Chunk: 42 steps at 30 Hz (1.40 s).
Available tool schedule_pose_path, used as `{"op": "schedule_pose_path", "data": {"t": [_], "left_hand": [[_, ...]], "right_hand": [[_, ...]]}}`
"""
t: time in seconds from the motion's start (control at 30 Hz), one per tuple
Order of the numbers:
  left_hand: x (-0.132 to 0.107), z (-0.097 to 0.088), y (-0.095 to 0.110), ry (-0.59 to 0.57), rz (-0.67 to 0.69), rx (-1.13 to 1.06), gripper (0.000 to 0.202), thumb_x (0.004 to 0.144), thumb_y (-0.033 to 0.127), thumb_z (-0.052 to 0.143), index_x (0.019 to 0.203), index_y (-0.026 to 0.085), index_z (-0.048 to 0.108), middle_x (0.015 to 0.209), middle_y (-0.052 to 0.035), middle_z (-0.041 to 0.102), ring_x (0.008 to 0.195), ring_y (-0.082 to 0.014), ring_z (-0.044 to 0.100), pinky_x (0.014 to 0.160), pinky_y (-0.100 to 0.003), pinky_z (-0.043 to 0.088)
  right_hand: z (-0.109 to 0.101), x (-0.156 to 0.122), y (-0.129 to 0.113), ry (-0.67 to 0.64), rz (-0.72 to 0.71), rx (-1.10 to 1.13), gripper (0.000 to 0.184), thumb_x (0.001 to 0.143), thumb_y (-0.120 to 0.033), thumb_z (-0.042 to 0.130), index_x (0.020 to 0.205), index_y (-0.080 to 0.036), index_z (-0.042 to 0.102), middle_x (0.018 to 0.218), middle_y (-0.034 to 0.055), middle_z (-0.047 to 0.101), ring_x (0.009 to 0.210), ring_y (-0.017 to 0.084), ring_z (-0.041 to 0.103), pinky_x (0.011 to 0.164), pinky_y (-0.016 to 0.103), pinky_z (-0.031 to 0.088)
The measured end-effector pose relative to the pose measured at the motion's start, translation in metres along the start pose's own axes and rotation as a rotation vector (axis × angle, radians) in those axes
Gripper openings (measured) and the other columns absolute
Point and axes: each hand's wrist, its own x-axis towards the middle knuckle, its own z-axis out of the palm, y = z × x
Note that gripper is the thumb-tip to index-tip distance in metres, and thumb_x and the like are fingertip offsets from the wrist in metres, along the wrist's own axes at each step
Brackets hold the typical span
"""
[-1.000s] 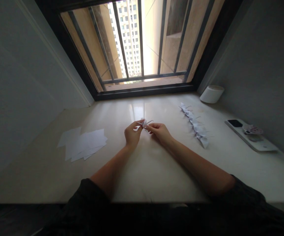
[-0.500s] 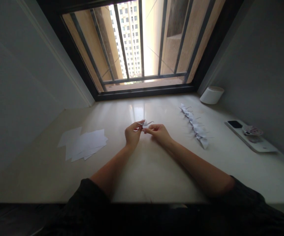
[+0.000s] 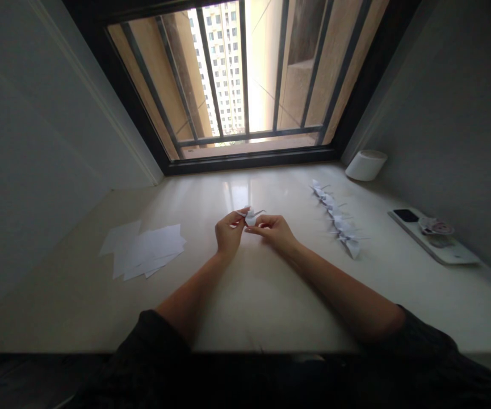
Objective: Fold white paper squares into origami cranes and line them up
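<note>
A small white origami crane sits between my hands, just above the stone counter, with its thin neck and tail pointing out to each side. My left hand pinches its left side between fingers and thumb. My right hand grips its right side, with the fingertips against the lower body. Both hands are shut on the paper, and my fingers hide part of the crane.
A loose pile of white paper sheets lies left of my hands on the pale stone counter. Several finished paper cranes stand in a row to the right. Beyond them are a white cylinder and a flat white object with small items on it. A barred window closes the far end.
The crane's body looks slightly rounder and more open between my fingers. My right fingertips have shifted along its underside. The view has tilted slightly since the oldest frame.
</note>
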Motion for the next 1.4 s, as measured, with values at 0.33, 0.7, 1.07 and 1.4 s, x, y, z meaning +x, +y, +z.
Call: {"op": "schedule_pose_path", "data": {"t": [0.33,0.7,1.07,1.4], "left_hand": [[0.001,0.000,-0.001,0.013,-0.038,-0.010,0.027,0.074,0.023,0.061,0.100,0.019,0.069,0.091,-0.0056,0.071,0.080,-0.0162,0.065,0.068,-0.025,0.049],[0.002,0.002,-0.001,0.020,-0.045,-0.070,0.027,0.073,0.024,0.063,0.099,0.018,0.069,0.095,-0.0067,0.071,0.084,-0.0172,0.066,0.075,-0.028,0.051],[0.001,-0.001,0.004,0.017,-0.037,0.036,0.026,0.074,0.020,0.060,0.098,0.021,0.069,0.097,-0.0051,0.071,0.085,-0.0170,0.065,0.068,-0.025,0.048],[0.000,-0.001,0.005,-0.022,0.003,0.068,0.021,0.075,0.023,0.062,0.094,0.023,0.071,0.096,-0.0048,0.071,0.083,-0.0176,0.065,0.070,-0.027,0.048]], "right_hand": [[-0.002,0.002,0.005,0.010,-0.121,-0.088,0.029,0.060,-0.047,0.073,0.057,-0.019,0.063,0.066,0.0008,0.063,0.064,0.014,0.055,0.061,0.027,0.044],[-0.008,0.005,0.016,0.000,-0.160,-0.138,0.023,0.066,-0.045,0.070,0.069,-0.022,0.071,0.077,0.0034,0.068,0.070,0.017,0.059,0.062,0.029,0.045],[-0.034,0.006,0.000,0.268,-0.287,-0.368,0.026,0.080,-0.040,0.059,0.100,-0.025,0.067,0.090,0.0055,0.068,0.080,0.018,0.060,0.069,0.032,0.047],[-0.045,0.008,-0.024,0.082,-0.399,-0.737,0.014,0.079,-0.038,0.062,0.080,-0.027,0.071,0.083,0.0047,0.068,0.084,0.021,0.056,0.075,0.034,0.044]]}}
